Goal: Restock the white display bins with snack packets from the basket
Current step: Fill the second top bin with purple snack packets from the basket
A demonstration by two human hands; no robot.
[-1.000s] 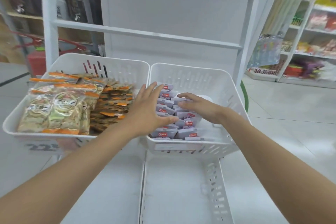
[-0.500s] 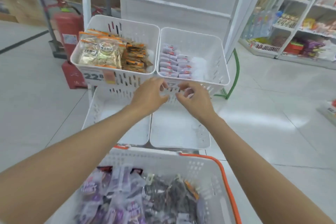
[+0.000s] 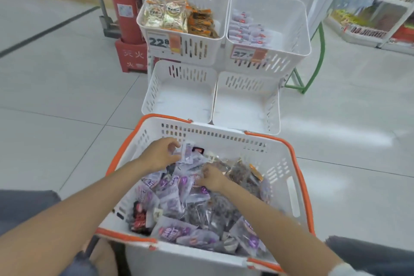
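A white basket with an orange rim stands on the floor right in front of me, heaped with purple and dark snack packets. My left hand reaches in at the far left and pinches a purple packet. My right hand lies in the middle of the heap, fingers curled onto packets; what it holds I cannot tell. Beyond stand four white display bins: the upper left bin holds biscuit and orange packets, the upper right bin white sachets. The lower left bin and lower right bin hold nothing.
A red fire extinguisher on its red stand sits left of the bins. A green metal frame stands to their right, with stocked shelves at the far right. Grey tiled floor lies all around. My knees frame the basket.
Both hands have left the upper right bin and dropped into the basket. My view has pulled back and tilted down, bringing the basket and lower bins into sight.
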